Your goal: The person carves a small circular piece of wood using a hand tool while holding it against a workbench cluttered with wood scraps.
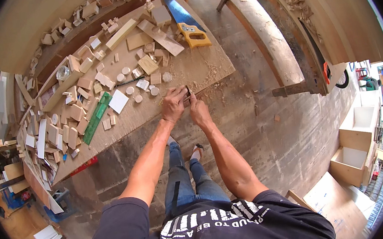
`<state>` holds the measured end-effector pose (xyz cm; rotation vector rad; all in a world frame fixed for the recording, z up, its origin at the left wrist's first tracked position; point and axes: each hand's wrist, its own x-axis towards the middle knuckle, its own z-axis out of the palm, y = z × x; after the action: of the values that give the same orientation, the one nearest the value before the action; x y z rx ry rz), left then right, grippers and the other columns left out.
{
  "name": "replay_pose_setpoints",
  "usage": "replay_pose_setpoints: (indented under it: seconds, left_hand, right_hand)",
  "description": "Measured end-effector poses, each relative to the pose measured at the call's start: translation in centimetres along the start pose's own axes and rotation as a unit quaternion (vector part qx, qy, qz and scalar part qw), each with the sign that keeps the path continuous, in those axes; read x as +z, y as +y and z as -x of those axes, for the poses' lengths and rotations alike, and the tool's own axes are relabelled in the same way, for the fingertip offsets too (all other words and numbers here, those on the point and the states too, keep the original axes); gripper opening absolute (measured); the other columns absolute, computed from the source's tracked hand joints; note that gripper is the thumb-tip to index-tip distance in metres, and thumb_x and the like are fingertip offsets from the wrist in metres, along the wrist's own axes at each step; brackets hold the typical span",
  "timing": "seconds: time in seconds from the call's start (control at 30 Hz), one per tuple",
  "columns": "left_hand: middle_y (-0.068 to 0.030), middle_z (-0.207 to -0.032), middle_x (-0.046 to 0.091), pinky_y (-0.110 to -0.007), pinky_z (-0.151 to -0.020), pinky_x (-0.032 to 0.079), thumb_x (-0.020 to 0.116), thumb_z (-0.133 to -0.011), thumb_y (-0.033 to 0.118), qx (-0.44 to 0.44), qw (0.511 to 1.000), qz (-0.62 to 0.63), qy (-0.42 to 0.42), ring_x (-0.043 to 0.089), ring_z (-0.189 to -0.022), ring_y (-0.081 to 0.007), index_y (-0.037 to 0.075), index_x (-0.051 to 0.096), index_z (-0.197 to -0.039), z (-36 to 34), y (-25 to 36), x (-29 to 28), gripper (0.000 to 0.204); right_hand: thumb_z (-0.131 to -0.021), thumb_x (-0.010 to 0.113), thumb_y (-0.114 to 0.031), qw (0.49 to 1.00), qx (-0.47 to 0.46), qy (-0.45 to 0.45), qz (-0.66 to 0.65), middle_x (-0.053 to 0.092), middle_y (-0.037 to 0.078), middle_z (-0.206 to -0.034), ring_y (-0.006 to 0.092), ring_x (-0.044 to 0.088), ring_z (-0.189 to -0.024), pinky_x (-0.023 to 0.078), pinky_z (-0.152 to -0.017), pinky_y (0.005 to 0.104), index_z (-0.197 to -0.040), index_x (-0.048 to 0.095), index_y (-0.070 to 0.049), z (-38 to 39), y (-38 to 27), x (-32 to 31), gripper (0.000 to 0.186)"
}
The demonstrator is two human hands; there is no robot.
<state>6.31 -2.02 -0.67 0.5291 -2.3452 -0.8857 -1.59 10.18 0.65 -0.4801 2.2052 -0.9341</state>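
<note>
My left hand [175,104] and my right hand [199,110] meet at the near edge of the wooden worktable [153,108]. The fingers of both are bent and closed, almost touching each other. A small dark piece shows between them, too small and covered to name. Pale wood shavings [216,86] lie on the tabletop just beyond and to the right of my hands. Left of my left hand are several round wooden discs [138,99] and a white square tile [118,101]. A thin dark pen-like stick [130,81] rests among the blocks.
A handsaw with a yellow handle [194,35] lies at the table's far right. Many small wood blocks [76,113] and a green strip [97,118] cover its left side. Another wooden bench [261,30] stands across the floor, with open wooden boxes [349,163] at the right.
</note>
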Motion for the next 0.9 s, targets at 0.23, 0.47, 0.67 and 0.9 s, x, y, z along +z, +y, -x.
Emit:
replay_pose_setpoints:
  seconds: [0.23,0.47,0.67,0.9]
  left_hand:
    - [-0.0116,-0.119,0.072,-0.043,-0.095,0.053,0.071,-0.084,0.004,-0.029,1.0,-0.004,0.004,0.063,-0.109,-0.0358,0.002,0.074,-0.108,0.1,0.5,-0.5,0.025]
    - [-0.0117,-0.115,0.072,-0.045,-0.098,0.05,0.076,-0.081,0.006,-0.018,0.999,-0.021,0.043,0.062,-0.11,-0.0359,0.004,0.075,-0.108,1.0,0.3,-0.6,0.027]
    - [-0.0117,-0.122,0.069,-0.045,-0.101,0.05,0.069,-0.087,0.008,-0.008,0.999,-0.048,0.009,0.062,-0.111,-0.0357,0.007,0.075,-0.112,1.0,0.0,-0.1,0.026]
    - [-0.0132,-0.121,0.068,-0.044,-0.097,0.052,0.063,-0.084,0.004,0.007,0.997,-0.071,0.006,0.06,-0.112,-0.0368,0.006,0.072,-0.115,1.3,-0.1,-0.1,0.032]
  right_hand:
    - [-0.109,0.03,-0.051,0.998,0.014,0.056,0.028,0.068,0.036,-0.088,0.0497,0.068,-0.094,0.049,-0.083,0.0519,-0.092,0.067,0.011,1.8,0.9,1.2,0.075]
    - [-0.107,0.029,-0.06,0.993,0.036,0.001,-0.111,0.057,0.017,-0.076,0.0293,0.054,-0.074,0.043,-0.07,0.0445,-0.086,0.059,0.002,1.9,0.6,-0.1,0.072]
    - [-0.108,0.028,-0.057,0.992,0.073,-0.044,-0.098,0.069,0.033,-0.099,0.0464,0.066,-0.102,0.047,-0.092,0.0488,-0.116,0.067,0.007,1.5,0.0,0.1,0.075]
    - [-0.109,0.028,-0.051,0.997,0.035,-0.027,-0.065,0.068,0.036,-0.107,0.0495,0.063,-0.115,0.047,-0.098,0.0484,-0.126,0.065,0.005,2.4,-1.3,0.1,0.069]
